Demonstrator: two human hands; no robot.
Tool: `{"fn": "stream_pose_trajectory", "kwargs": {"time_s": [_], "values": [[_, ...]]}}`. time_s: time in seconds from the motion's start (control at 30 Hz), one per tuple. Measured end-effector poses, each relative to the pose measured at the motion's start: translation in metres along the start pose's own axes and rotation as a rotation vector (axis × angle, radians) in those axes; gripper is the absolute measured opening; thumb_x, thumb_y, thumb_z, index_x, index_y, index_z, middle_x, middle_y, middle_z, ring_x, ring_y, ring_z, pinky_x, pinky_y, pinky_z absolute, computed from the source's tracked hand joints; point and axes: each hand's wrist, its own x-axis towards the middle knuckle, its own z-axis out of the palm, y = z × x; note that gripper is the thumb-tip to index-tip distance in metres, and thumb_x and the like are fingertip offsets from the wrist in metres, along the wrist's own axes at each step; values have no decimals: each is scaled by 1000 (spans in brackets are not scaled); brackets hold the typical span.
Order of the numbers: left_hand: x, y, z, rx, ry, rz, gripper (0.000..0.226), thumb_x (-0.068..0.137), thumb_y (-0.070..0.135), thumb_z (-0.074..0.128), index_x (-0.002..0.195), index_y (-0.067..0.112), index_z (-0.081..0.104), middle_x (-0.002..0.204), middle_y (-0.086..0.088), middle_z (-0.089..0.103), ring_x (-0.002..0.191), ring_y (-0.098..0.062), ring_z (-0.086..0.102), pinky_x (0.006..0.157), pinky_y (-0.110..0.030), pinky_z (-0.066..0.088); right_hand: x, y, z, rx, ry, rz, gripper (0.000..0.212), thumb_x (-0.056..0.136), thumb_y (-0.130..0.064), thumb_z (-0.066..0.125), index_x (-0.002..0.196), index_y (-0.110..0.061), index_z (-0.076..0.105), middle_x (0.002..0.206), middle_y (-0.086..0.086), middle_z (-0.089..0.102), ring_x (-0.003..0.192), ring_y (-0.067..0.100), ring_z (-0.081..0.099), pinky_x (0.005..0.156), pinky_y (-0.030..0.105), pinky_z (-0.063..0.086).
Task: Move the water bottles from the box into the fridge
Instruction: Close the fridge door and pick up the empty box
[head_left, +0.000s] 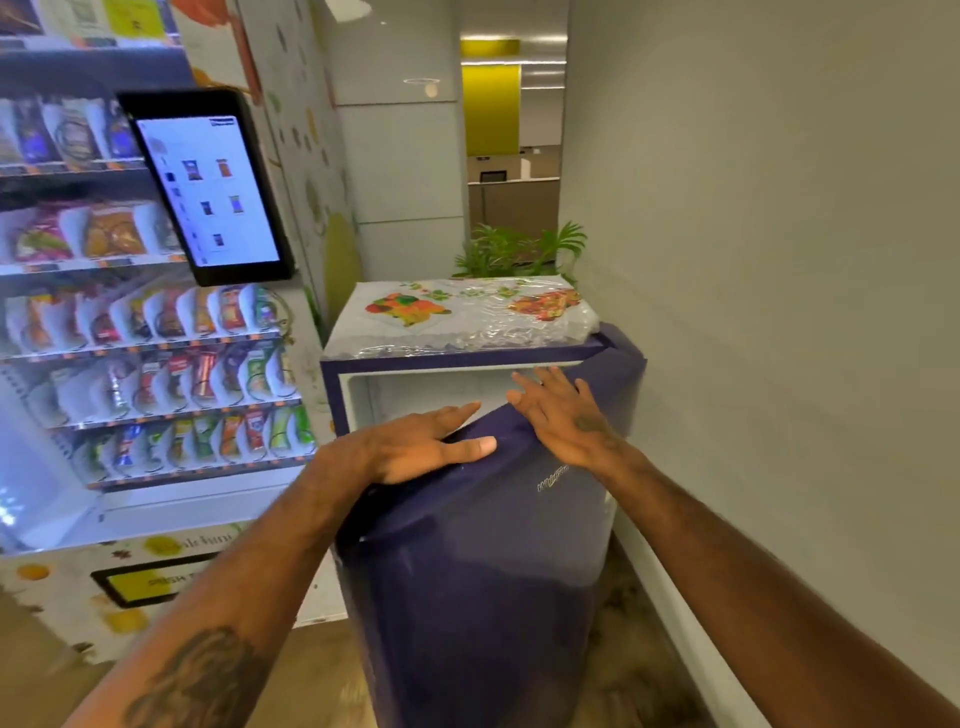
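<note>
Both forearms reach forward from the bottom of the view to a small purple fridge (467, 358) standing against the right wall. Its door (483, 545) is swung partly open toward the camera, hinged on the right side, and the pale interior shows behind the door's top edge. The left hand (421, 447) lies flat on the top left corner of the door, fingers spread and thumb along the front face, gripping nothing. The right hand (561, 415) rests open-palmed on the top edge further right, fingers extended toward the cabinet, also closed on nothing. No water bottles and no box appear anywhere in view, so I cannot tell where they sit; the visible upper part of the fridge interior looks bare, and by that sign the loading seems not yet begun. The risks I would judge from here: with only flat palms on the door, it could swing away or shut, and fingertips draped over the top edge could be pinched against the frame. Pushing it wide could knock the wall (779, 312) close on the right. A crinkled plastic sheet (462, 312) on the fridge top could slide if the cabinet is jolted. The snack vending machine (145, 312) stands just beside the fridge on the left, narrowing the room to work.
</note>
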Motion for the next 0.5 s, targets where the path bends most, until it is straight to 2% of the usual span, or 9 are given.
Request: {"fn": "stream_pose_trajectory", "kwargs": {"time_s": [0.07,0.17,0.23,0.33,0.5], "values": [[-6,-12,-4,99,50,-63,93,77,87,29,155,42,7,164,12,9,149,-16,19,121,-39,15,10,-12,9,-69,0,-40,70,93,-66,9,152,-30,24,161,0,17,149,23,5,120,50,5],[-5,-39,-2,316,229,-181,103,67,96,3,155,43,2,165,5,1,151,-21,8,121,-48,8,26,-24,19,-96,16,-41,94,77,-77,-5,153,-29,21,162,0,14,150,23,4,120,49,4],[2,-60,0,396,368,-203,106,65,93,-6,156,40,3,165,2,0,152,-19,1,121,-51,2,40,-29,26,-104,21,-30,89,81,-76,-2,154,-29,17,163,-1,11,150,23,1,120,49,3],[20,-82,0,430,538,-262,103,69,89,-10,156,37,9,165,0,4,152,-19,-1,120,-55,0,58,-32,34,-121,21,-11,79,89,-72,7,155,-31,11,163,-3,5,150,23,-4,120,50,-1],[56,-101,-11,387,658,-337,102,71,89,-8,155,38,19,164,-1,15,151,-23,8,118,-59,3,82,-36,45,-136,36,41,78,87,-73,4,154,-34,10,163,-3,6,150,26,-5,118,51,-2]]}}
